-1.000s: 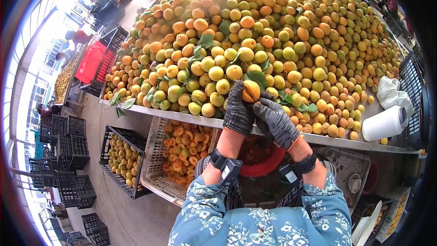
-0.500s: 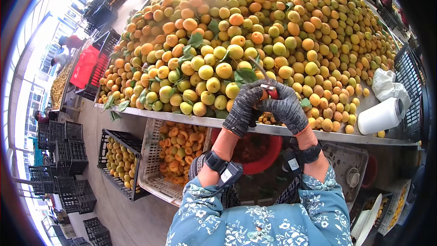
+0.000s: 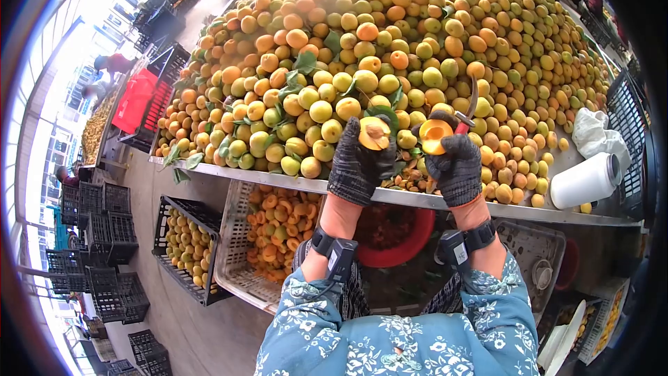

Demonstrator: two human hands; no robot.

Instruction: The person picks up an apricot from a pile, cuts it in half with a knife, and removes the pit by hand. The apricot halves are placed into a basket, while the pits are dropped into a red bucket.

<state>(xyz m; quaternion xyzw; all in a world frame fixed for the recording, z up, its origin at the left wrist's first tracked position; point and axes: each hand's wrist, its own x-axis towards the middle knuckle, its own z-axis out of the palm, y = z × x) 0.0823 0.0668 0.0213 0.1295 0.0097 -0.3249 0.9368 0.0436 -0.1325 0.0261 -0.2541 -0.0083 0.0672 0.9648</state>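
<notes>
Apricot halves (image 3: 433,137) show bright orange flesh, pinched by left grip (image 3: 357,172) and right grip (image 3: 456,167)

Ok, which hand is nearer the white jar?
Right. The right hand is left of the white jar, with loose fruit between; the left hand is farther left.

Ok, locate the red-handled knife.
In the head view, the red-handled knife is right of centre, held in the right hand beside a cut fruit half, with the fruit pile behind it.
</notes>
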